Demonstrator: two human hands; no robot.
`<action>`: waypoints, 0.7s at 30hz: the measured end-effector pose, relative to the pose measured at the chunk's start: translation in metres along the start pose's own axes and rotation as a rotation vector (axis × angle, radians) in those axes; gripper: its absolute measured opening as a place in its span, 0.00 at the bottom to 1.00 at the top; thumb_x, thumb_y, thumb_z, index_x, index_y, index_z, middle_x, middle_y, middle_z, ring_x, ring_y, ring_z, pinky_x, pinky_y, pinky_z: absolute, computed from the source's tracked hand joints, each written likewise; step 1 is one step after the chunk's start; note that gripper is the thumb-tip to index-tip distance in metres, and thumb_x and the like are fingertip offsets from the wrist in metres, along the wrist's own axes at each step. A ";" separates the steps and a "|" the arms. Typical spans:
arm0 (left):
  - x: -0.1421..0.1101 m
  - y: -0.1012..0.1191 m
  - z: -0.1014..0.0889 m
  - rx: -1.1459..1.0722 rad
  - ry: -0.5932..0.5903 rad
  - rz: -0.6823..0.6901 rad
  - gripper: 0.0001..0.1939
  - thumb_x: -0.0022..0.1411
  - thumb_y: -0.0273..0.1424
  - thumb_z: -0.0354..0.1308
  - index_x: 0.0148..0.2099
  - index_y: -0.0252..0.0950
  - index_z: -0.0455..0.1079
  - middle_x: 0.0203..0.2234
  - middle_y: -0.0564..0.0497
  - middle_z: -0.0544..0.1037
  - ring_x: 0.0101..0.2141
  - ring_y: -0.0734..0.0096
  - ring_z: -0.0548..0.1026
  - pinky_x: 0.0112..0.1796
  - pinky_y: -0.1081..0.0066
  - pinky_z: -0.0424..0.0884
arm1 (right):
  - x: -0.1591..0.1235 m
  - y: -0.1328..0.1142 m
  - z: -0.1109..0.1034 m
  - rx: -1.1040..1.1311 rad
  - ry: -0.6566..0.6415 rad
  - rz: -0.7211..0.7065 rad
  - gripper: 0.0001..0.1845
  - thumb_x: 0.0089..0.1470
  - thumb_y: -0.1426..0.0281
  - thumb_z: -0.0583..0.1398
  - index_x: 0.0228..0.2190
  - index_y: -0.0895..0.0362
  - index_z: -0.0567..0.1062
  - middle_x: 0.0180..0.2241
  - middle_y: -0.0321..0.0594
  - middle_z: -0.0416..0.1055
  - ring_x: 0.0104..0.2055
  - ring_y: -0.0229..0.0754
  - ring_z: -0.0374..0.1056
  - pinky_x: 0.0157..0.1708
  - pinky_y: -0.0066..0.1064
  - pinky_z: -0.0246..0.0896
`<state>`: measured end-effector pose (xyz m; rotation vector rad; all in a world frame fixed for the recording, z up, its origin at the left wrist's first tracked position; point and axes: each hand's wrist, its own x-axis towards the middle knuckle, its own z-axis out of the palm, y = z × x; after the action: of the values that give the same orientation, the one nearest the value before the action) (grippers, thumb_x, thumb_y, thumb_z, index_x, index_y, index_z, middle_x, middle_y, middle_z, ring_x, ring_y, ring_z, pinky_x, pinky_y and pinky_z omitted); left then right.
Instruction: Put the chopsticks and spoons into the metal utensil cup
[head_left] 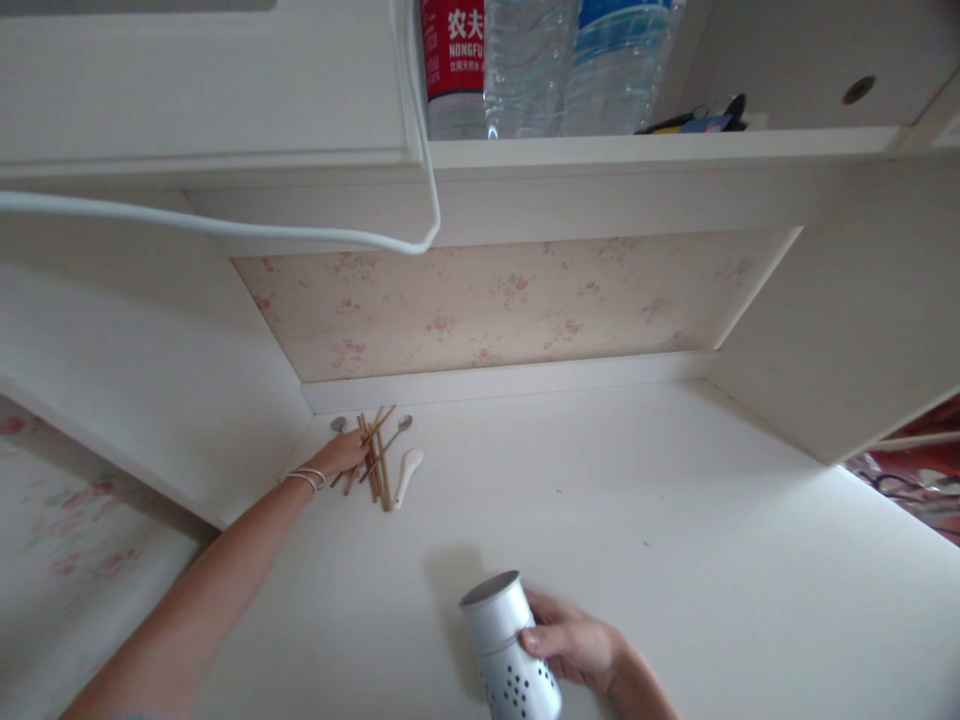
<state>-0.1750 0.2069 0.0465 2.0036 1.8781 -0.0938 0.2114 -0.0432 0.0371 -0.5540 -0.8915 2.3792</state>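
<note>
My left hand [349,452], with bracelets at the wrist, reaches to the far left of the white surface. Its fingers are closed on chopsticks, with one [381,422] jutting out at a slant past the fingertips. Several wooden chopsticks [384,475] lie loosely crossed beside and under it. A metal spoon [405,423] lies across them, and another metal spoon [338,425] shows behind the hand. Just right of the pile rests a white soup spoon [409,470]. Near the front, my right hand [574,640] grips a silvery utensil holder [504,635] with punched holes, tilted, its mouth facing away from me.
Overhead, a white shelf [660,150] holds plastic water bottles [529,70]. A white cable [300,235] hangs down in front of the cabinet. White side panels [847,300] flank the desk surface [570,470], with floral wallpaper [487,305] behind. Red items [919,470] show at the far right.
</note>
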 end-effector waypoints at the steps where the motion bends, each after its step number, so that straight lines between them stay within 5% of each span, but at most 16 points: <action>1: 0.000 0.000 0.000 0.009 -0.004 0.002 0.18 0.65 0.37 0.43 0.44 0.34 0.71 0.25 0.47 0.80 0.24 0.68 0.77 0.28 0.73 0.69 | 0.000 0.000 0.000 -0.003 -0.002 -0.003 0.37 0.36 0.59 0.73 0.48 0.61 0.76 0.40 0.46 0.77 0.39 0.46 0.74 0.41 0.32 0.64; 12: 0.005 -0.007 0.003 0.114 0.048 0.065 0.13 0.58 0.32 0.52 0.40 0.35 0.75 0.33 0.45 0.80 0.34 0.63 0.78 0.36 0.71 0.70 | -0.003 0.000 0.000 -0.015 0.005 0.012 0.39 0.38 0.59 0.73 0.51 0.62 0.74 0.40 0.46 0.76 0.42 0.47 0.72 0.46 0.35 0.62; 21: -0.009 -0.015 0.008 0.178 0.136 0.156 0.21 0.63 0.30 0.49 0.55 0.44 0.73 0.47 0.43 0.74 0.47 0.59 0.74 0.52 0.64 0.64 | -0.002 0.002 -0.002 -0.026 -0.012 -0.006 0.37 0.39 0.59 0.73 0.49 0.62 0.74 0.39 0.46 0.76 0.41 0.47 0.73 0.44 0.35 0.63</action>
<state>-0.1886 0.1957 0.0383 2.3235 1.8420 -0.0857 0.2130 -0.0448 0.0349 -0.5468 -0.9291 2.3706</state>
